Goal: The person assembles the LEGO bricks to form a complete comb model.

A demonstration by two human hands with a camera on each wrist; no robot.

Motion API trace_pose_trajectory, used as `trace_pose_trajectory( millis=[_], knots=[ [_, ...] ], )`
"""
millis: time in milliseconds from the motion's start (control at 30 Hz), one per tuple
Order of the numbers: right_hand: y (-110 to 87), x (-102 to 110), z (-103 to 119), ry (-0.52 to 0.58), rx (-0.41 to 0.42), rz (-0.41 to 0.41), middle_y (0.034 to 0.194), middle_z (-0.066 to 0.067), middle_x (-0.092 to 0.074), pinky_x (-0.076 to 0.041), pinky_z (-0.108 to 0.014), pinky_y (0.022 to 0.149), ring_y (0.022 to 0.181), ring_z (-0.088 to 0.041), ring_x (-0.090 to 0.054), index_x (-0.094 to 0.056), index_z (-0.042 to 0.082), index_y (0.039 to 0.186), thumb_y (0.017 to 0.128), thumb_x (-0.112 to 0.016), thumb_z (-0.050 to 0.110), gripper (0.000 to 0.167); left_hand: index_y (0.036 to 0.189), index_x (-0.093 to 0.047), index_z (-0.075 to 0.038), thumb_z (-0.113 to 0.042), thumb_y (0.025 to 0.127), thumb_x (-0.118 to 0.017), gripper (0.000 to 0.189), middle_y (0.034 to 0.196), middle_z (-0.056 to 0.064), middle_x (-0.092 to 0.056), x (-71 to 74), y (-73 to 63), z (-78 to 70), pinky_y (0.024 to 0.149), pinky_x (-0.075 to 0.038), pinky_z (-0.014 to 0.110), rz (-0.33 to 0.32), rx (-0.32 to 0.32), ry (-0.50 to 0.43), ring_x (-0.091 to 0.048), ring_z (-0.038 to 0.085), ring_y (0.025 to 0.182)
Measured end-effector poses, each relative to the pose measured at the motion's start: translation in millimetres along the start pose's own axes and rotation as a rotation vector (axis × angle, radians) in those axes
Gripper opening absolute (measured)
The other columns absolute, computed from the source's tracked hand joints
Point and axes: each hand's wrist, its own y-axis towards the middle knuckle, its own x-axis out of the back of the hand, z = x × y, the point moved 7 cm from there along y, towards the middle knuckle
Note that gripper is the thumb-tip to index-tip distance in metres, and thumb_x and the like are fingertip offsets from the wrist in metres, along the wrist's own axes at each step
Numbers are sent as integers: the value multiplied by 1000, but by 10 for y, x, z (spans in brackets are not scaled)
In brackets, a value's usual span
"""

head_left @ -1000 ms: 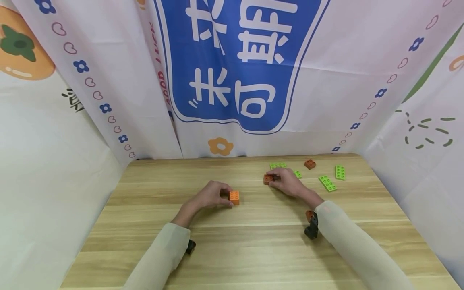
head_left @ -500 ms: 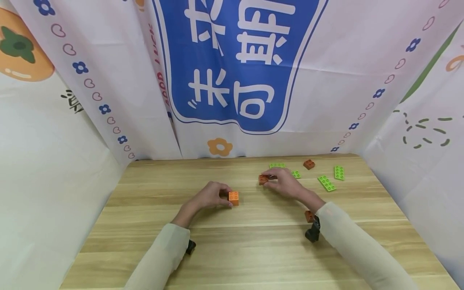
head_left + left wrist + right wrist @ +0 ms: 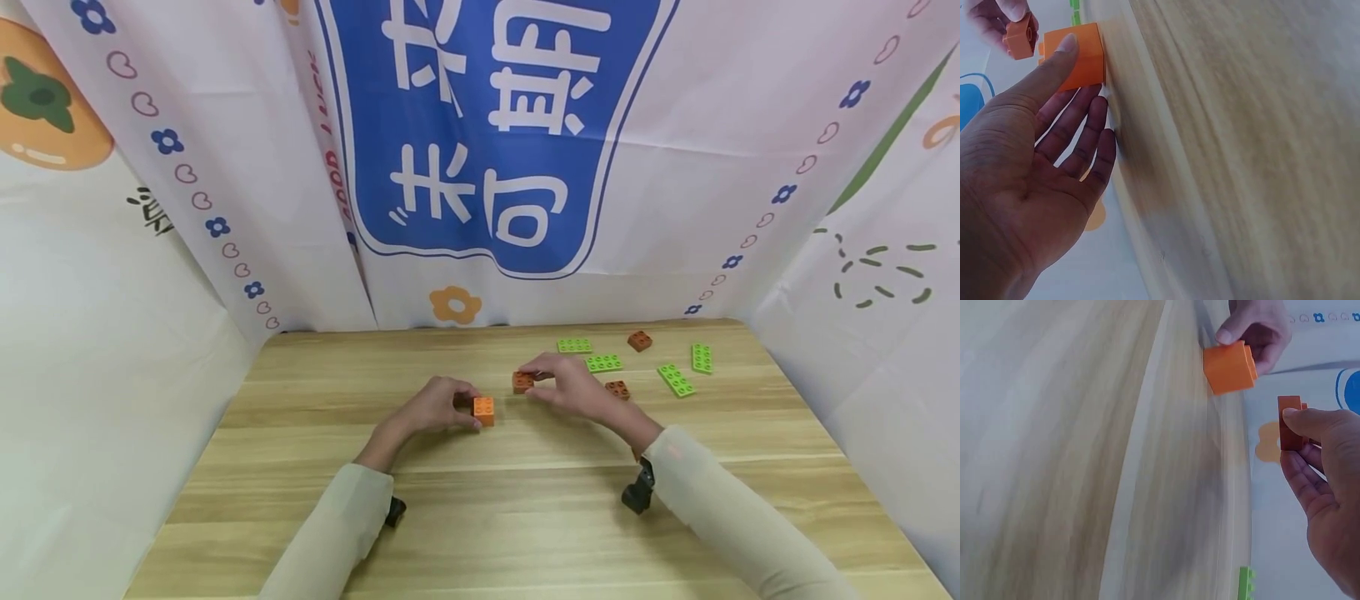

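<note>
My left hand (image 3: 437, 405) pinches an orange brick (image 3: 483, 411) between thumb and fingers; the brick rests on the table in the middle. In the left wrist view the thumb lies along one side of the orange brick (image 3: 1075, 56). A flatter reddish-brown brick (image 3: 522, 382) is pinched by my right hand (image 3: 568, 385), just to the right of and beyond the orange one. The right wrist view has this brown brick (image 3: 1290, 424) held clear of the table, studs sideways in that view, with a gap between it and the orange brick.
Several green flat bricks (image 3: 677, 380) lie at the back right of the wooden table (image 3: 480, 517). Among them are a brown brick (image 3: 640, 340) and another brown brick (image 3: 618, 389) near the right wrist. A printed cloth (image 3: 652, 217) walls the back and sides.
My right hand has carried the brown brick leftward and slightly nearer, toward the orange brick. Green bricks and a brown brick behind it have come into view. My left hand stays put.
</note>
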Motion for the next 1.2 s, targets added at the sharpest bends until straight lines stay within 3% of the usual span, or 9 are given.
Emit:
trace_pose_trajectory(
  millis=[600, 933, 1200],
  knots=[
    [122, -268, 258, 119, 62, 16, 115, -10, -78, -61, -29, 91, 104, -21, -75, -75, 2, 122, 88, -85, 2, 36, 116, -75, -1, -14, 85, -91, 37, 103, 6, -78, 19, -17, -23, 85, -61, 29, -10, -27, -46, -72, 13, 93],
    [151, -358, 286, 127, 32, 20, 115, -10, -78, -62, -35, 90, 102, -21, -76, -75, 2, 121, 87, -87, 4, 36, 113, -75, 0, -13, 84, -91, 36, 102, 7, -78, 4, -12, -27, 81, -60, 24, -9, -35, -75, -73, 13, 91],
    [165, -408, 317, 81, 70, 17, 114, -10, -78, -62, -34, 88, 101, -20, -75, -75, 2, 121, 88, -87, 7, 35, 113, -75, 0, -12, 84, -92, 35, 100, 6, -78, -3, 1, -22, 79, -60, 24, -9, -32, -68, -72, 12, 89]
  ],
)
